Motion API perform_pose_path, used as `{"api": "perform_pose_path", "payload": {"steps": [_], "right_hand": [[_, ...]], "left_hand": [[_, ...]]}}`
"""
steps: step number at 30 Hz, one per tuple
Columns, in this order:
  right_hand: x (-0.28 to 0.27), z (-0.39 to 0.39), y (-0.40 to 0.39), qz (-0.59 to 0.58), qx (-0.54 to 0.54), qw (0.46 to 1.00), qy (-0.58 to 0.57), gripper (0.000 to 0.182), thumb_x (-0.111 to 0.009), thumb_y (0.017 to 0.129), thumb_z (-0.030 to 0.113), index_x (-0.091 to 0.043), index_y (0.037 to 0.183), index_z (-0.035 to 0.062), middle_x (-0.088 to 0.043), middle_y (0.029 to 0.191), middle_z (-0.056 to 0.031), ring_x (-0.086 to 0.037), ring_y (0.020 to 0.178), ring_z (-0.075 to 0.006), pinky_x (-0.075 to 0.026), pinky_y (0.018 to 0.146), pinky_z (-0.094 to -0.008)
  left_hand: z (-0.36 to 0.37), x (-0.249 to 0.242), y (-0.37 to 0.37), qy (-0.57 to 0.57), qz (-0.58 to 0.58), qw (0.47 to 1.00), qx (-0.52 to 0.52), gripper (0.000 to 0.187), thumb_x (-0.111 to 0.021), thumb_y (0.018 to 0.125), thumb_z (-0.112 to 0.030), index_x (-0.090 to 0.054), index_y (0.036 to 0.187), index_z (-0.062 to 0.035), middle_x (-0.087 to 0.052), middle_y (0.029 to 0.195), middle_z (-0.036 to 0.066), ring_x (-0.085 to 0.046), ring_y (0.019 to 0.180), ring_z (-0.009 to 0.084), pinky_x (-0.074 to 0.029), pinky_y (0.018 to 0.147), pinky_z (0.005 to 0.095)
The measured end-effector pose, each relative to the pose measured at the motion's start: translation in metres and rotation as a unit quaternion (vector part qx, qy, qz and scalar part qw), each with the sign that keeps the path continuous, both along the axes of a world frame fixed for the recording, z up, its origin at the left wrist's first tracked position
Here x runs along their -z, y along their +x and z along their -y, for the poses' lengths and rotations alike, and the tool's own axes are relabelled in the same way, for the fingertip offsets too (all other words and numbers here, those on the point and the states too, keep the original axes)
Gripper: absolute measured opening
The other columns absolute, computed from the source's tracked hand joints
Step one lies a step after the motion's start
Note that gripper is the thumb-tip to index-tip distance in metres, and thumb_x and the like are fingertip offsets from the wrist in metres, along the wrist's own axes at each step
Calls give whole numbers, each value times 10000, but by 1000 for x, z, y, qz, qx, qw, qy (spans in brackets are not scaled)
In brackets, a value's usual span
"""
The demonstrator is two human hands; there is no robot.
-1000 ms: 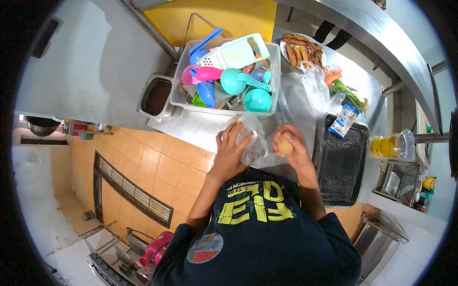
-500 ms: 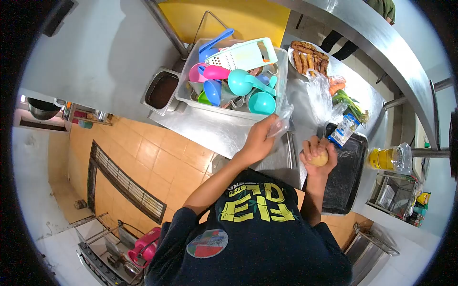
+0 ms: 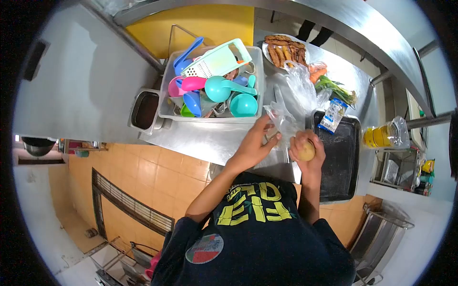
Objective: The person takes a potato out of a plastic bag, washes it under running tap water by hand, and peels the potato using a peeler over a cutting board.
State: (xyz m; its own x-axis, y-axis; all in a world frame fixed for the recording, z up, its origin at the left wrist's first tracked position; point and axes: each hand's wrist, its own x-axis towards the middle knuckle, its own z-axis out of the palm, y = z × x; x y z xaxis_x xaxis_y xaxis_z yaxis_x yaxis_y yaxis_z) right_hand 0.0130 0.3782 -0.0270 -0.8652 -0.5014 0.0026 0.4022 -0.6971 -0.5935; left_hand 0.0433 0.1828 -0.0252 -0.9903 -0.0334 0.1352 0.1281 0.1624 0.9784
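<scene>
My left hand [image 3: 253, 148] is closed on a thin clear plastic bag [image 3: 281, 119], with fingers and thumb curled round its near edge. Close beside it, my right hand [image 3: 312, 157] wraps round a pale yellow-brown potato [image 3: 306, 151]. The bag's loose folds reach across to the right hand's fingertips. Both hands are in front of my chest, over the near edge of the steel table [image 3: 186, 136]. Right of the potato lies a black baking tray [image 3: 336, 167], with a blue and white packet [image 3: 333, 116] on its far end.
A clear tub [image 3: 164, 110] holds colourful scoops and a pale green grater [image 3: 217, 59]. Left of it sits a metal pan [image 3: 144, 109]. Fried food [image 3: 286, 50] on a plate, carrots [image 3: 316, 71] and leafy greens [image 3: 334, 88] lie behind. A steel rail [image 3: 334, 19] crosses above.
My hands have come closer together, the left moving with the plastic bag towards the right hand. The potato stays in my right hand. The camera view has shifted somewhat.
</scene>
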Motion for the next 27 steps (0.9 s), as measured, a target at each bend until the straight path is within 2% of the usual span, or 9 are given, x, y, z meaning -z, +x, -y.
{"api": "perform_pose_path", "payload": {"steps": [5,8,11,13,16,18,20,23,27], "right_hand": [[-18,12,4,-46,-25,992,115,568,-574,915,476,-481,1288,58,-540,1090,-102,-568,932,-226,-453,659,-311],[-25,35,12,-141,-53,981,119,745,-626,894,435,-300,1465,86,-475,1285,-134,-510,1179,-268,-450,915,-391],[-50,55,26,-166,-153,963,145,1016,-689,887,344,36,1558,106,-256,1531,-166,-315,1419,-277,-340,1121,-453],[-45,60,34,-212,-138,954,161,968,-676,893,396,-54,1568,91,-288,1544,-194,-350,1413,-294,-325,1132,-477],[-52,36,19,-201,-149,962,107,801,-622,911,470,-305,1495,24,-495,1407,-223,-497,1312,-331,-371,1101,-482],[-39,0,10,-198,-117,963,144,638,-562,919,528,-601,1207,-40,-670,1117,-221,-641,1085,-336,-444,1013,-453],[-44,-25,3,-206,-115,939,251,502,-498,971,405,-683,826,-38,-688,802,-166,-659,777,-262,-494,756,-357],[-26,-53,2,-234,-162,767,575,310,-527,994,262,-666,972,-14,-691,755,-160,-683,711,-243,-509,692,-355],[12,-45,18,-229,-154,629,727,362,-633,940,270,-566,1166,-5,-687,793,-231,-703,752,-354,-530,686,-432]], "left_hand": [[28,-31,42,-99,-3,992,-81,650,-665,923,-132,-340,1476,-27,-495,1371,158,-586,1176,277,-490,971,394],[35,-24,54,116,50,992,-8,621,-632,965,-184,-321,1485,-46,-477,1394,160,-573,1208,295,-488,1000,414],[24,-10,56,449,164,878,1,588,-563,1014,-320,-313,1489,-79,-468,1406,154,-554,1234,271,-496,1006,410],[26,-11,56,466,210,859,-17,485,-479,1041,-405,-380,1404,-98,-534,1305,151,-624,1134,268,-558,892,388],[40,5,63,487,248,837,-38,346,-471,1041,-387,-450,1249,-112,-622,1087,116,-693,910,273,-590,710,346],[49,17,68,539,256,802,-40,334,-467,1037,-392,-472,1216,-110,-632,1045,118,-687,868,267,-592,707,345],[56,22,70,571,261,777,-53,313,-464,1034,-397,-497,1171,-117,-643,997,113,-677,815,258,-590,692,340],[61,20,70,592,260,758,-87,292,-464,1033,-404,-525,1115,-131,-654,948,105,-659,748,248,-591,668,343],[63,22,68,633,234,730,-104,289,-463,1030,-400,-527,1114,-131,-651,964,115,-653,761,264,-613,693,375]]}}
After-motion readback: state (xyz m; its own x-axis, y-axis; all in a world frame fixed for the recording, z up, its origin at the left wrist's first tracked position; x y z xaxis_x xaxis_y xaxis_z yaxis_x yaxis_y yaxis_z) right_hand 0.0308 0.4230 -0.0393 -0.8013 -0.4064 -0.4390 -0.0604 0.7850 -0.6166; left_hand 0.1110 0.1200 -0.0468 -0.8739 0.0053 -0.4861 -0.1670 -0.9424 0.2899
